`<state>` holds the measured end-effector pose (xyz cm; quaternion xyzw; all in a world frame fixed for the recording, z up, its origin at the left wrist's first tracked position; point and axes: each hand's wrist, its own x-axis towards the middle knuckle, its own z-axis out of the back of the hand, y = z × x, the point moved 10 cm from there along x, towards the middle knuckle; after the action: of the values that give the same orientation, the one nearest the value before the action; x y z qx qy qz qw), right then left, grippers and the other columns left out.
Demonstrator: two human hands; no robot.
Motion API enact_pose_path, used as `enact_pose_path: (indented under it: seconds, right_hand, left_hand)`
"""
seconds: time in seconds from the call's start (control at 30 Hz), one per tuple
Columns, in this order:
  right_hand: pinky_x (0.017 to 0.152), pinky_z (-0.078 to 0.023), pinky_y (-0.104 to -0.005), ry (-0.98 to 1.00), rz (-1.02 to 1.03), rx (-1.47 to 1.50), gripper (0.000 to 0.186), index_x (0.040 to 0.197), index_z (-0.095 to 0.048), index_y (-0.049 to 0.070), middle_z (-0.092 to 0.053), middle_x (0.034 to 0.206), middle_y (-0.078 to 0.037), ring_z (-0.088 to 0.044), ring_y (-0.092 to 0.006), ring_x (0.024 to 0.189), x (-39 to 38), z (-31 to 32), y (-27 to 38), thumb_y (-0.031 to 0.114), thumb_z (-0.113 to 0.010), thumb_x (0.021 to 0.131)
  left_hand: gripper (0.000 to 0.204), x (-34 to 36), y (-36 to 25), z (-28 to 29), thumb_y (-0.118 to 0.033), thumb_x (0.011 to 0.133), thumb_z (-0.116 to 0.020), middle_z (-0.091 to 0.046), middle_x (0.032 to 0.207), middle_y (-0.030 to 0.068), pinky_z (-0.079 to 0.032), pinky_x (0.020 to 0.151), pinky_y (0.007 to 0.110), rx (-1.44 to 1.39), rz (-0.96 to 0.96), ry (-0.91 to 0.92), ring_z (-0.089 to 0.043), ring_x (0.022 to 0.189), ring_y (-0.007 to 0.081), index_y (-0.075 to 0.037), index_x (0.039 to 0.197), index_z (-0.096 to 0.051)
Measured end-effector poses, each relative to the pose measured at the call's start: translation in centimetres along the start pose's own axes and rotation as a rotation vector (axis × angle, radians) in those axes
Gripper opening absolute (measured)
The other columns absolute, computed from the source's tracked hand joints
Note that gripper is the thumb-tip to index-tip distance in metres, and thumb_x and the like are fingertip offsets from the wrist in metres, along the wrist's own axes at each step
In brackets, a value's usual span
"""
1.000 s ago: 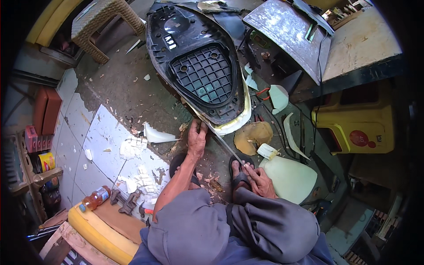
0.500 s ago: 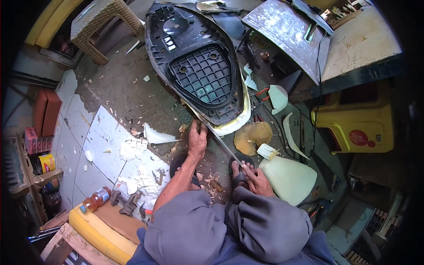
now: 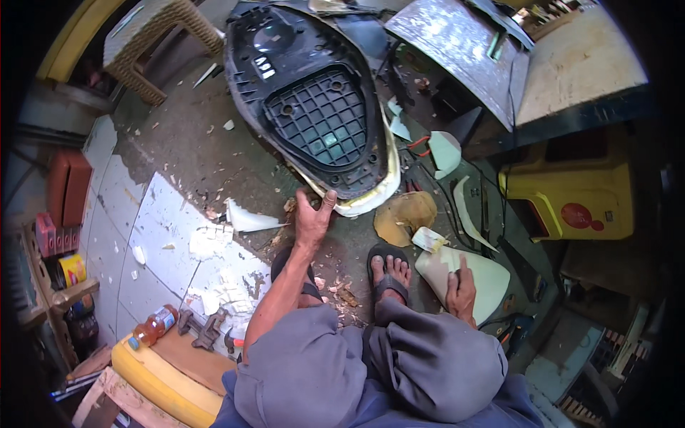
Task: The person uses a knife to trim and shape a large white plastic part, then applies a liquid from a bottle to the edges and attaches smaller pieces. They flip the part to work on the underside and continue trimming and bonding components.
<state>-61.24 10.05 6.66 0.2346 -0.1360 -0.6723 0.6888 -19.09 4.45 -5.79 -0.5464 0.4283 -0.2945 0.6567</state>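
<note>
An upside-down motorcycle seat [image 3: 267, 107] lies ahead of me, its black ribbed plastic base facing up and cream foam showing along its near rim. My left hand [image 3: 314, 220] grips that near end at its left corner, thumb towards the top edge and fingers at the side. Off to the right, my right hand [image 3: 462, 296] hovers over or rests on a pale foam piece [image 3: 481, 274]; I cannot tell which. Its index finger is stretched out and nothing shows in it. Beside this piece are a small cream block [image 3: 429, 240] and a tan foam piece [image 3: 405, 212].
Pliers with red handles [image 3: 419, 145], a curved foam strip [image 3: 467, 214] and cables lie to the right, near a yellow plastic stool [image 3: 571, 189]. Foam scraps [image 3: 250, 216] litter the floor at left. A bottle [image 3: 154, 327] stands out beside metal clamps [image 3: 203, 329].
The long thin blade between my hands is out of sight. My right hand has moved right, over the pale foam piece. My left hand has spread onto the seat's edge.
</note>
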Motion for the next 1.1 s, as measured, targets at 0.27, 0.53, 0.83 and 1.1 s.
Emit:
enact_pose_path:
  seconds: [0.27, 0.53, 0.83, 1.1]
  right_hand:
    - [0.108, -0.039, -0.0531, -0.219, -0.122, -0.339, 0.066, 0.152, -0.044, 0.0, -0.052, 0.132, -0.034, -0.05, -0.0479, 0.122, 0.7, 2.1, -6.2, 0.017, -0.065, 0.092]
    - [0.102, -0.046, -0.0509, 0.033, 0.141, -0.228, 0.059, 0.142, -0.055, 0.004, -0.057, 0.13, -0.026, -0.054, -0.0446, 0.12, 7.5, -7.9, 0.8, 0.021, -0.074, 0.088]
    - [0.09, -0.051, -0.0417, 0.126, -0.087, 0.122, 0.033, 0.111, -0.06, 0.0, -0.065, 0.108, -0.02, -0.065, -0.0309, 0.099, 7.6, -6.3, 0.5, 0.022, -0.074, 0.093]
    - [0.089, -0.052, -0.0395, 0.304, 0.204, 0.287, 0.037, 0.126, -0.063, 0.001, -0.067, 0.108, -0.018, -0.067, -0.0301, 0.099, 10.0, -7.9, 12.2, 0.017, -0.072, 0.094]
  left_hand:
    - [0.043, 0.3, 0.5, -0.5, -0.024, 0.1, -0.071, -0.066, 0.12, 0.015, -0.052, 0.094, 0.036, -0.081, -0.052, 0.14, -0.065, 0.104, 0.0201, 0.0, 0.127, -0.047]
    - [0.036, 0.2, 1.1, -1.4, -0.013, 0.1, -0.066, -0.066, 0.12, 0.0141, -0.059, 0.082, 0.032, -0.249, 0.046, 0.123, -0.065, 0.104, 0.018, 0.0, 0.127, -0.046]
    - [0.052, -8.0, 1.8, 7.2, -0.022, 0.106, -0.062, -0.057, 0.129, 0.0171, -0.062, 0.079, 0.034, -0.285, 0.203, -0.041, -0.07, 0.102, 0.0247, -0.002, 0.147, -0.037]
    - [0.064, -30.3, 4.9, 43.2, -0.027, 0.093, -0.079, -0.063, 0.118, 0.017, -0.057, 0.086, 0.044, -0.103, 0.134, -1.489, -0.065, 0.096, 0.0281, 0.003, 0.135, -0.04]
